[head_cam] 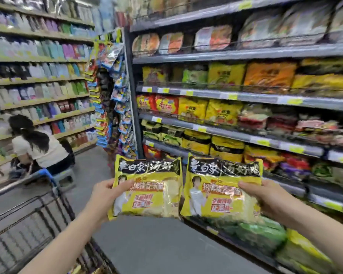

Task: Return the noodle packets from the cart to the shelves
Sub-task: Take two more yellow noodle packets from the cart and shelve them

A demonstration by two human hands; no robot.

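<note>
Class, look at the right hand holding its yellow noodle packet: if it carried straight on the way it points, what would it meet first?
The right hand points up and left. Its own noodle packet leads, probably meeting the yellow-and-black packs on the lower shelf ahead; depth is unclear.

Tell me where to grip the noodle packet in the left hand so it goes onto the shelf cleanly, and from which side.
Grip the left noodle packet at its outer left edge, mid-height, coming from the left, as the left hand does now. The packet is flat and wide, face up, and the right noodle packet sits close on its other side. That probably leaves the black top band free to lead into the shelves.
</note>
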